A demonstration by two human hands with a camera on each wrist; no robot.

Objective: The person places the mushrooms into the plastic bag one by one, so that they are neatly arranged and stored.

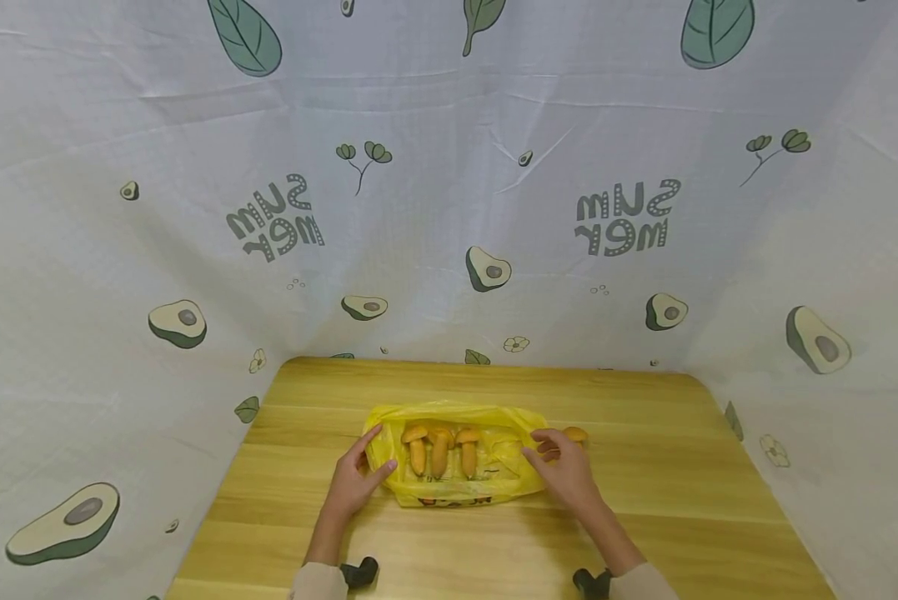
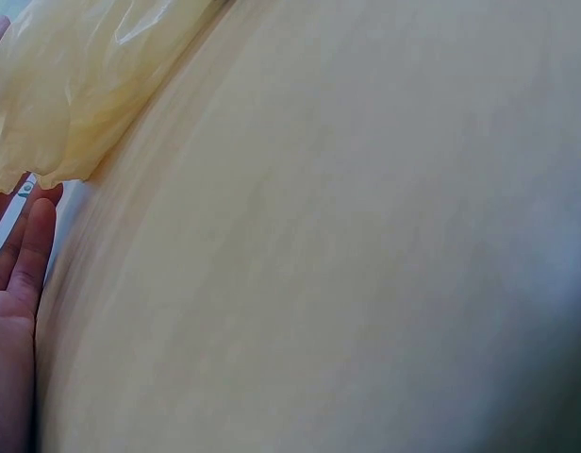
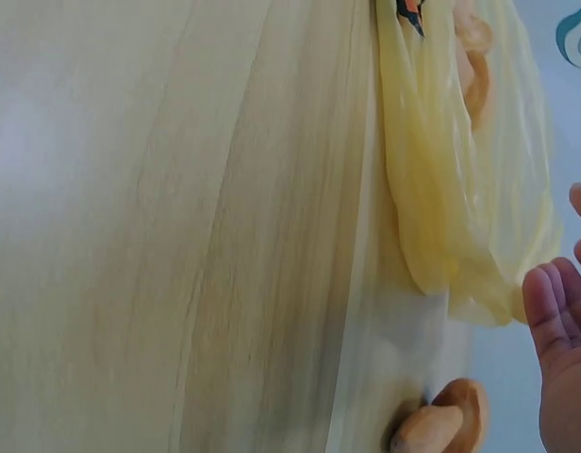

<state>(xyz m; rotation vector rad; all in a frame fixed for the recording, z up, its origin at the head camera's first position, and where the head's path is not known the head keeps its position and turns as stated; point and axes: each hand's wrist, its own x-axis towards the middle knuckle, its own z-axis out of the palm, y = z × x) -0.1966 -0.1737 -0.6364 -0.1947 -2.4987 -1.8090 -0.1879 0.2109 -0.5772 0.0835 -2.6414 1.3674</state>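
Observation:
A yellow plastic bag (image 1: 449,490) lies on the wooden table with its mouth spread wide. Three orange-brown mushrooms (image 1: 438,457) lie side by side in it, caps away from me. My left hand (image 1: 351,483) is at the bag's left end, thumb and forefinger spread apart against its edge; the left wrist view shows the bag's film (image 2: 83,85) over its fingertips. At the other end, my right hand (image 1: 567,473) has its fingertips right at the film (image 3: 460,236), thumb apart from the fingers. Another mushroom (image 3: 441,420) lies on the table just right of the bag, partly hidden by that hand in the head view.
The wooden table (image 1: 689,483) extends around the bag on all sides. A white cloth (image 1: 418,208) printed with avocados and leaves hangs behind it and along both sides. Black straps with mounts (image 1: 360,573) sit at my wrists.

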